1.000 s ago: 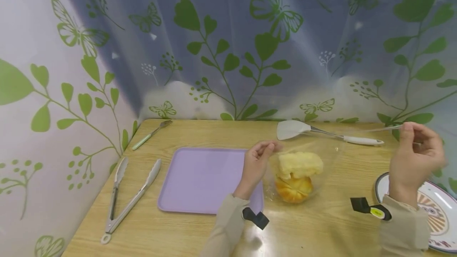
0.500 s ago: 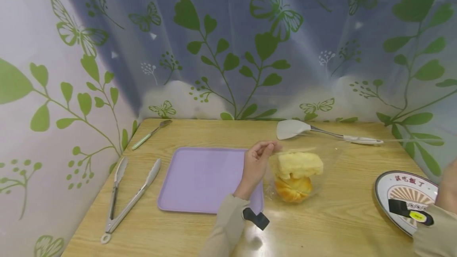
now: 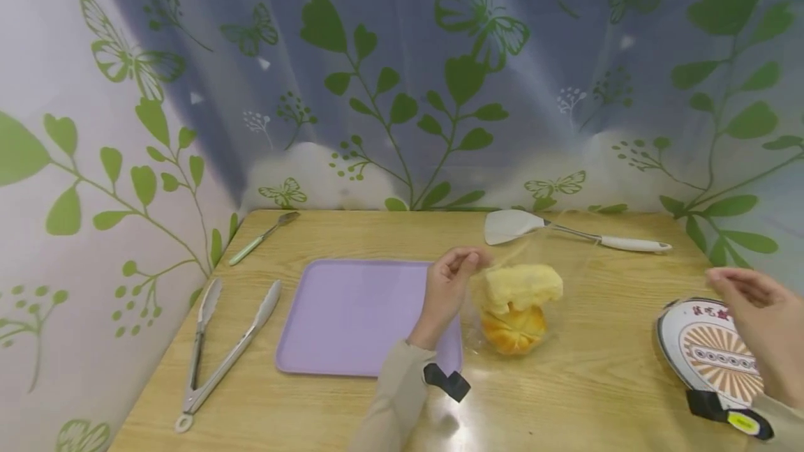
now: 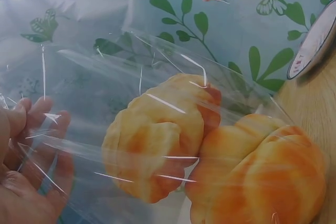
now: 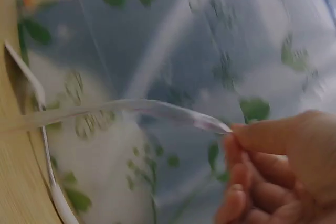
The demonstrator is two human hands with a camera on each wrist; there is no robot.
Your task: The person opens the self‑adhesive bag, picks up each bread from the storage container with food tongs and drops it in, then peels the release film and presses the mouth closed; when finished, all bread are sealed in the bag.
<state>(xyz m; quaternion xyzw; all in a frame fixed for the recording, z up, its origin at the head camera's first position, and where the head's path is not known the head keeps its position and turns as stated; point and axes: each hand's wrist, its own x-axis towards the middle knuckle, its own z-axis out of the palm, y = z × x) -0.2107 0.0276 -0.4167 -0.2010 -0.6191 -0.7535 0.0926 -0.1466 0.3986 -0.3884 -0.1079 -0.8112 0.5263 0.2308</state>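
A clear plastic bag stands on the table with two bread pieces inside. The pale yellow bread rests above a round golden bun. My left hand pinches the bag's upper left edge between thumb and fingers. Off to the right, my right hand is raised over the patterned plate. In the right wrist view, its thumb and forefinger pinch the end of a thin clear plastic strip. Whether the strip's far end joins the bag I cannot tell.
A purple tray lies left of the bag. Farther left are metal tongs, spread apart, and a small green-handled utensil. Behind the bag lies a white spatula, its handle pointing right. A patterned curtain borders the table's back.
My right hand swung far right with the clear strip, nearly leaving the head view, then came back inward over the plate. The left hand kept its pinch on the bag in place.
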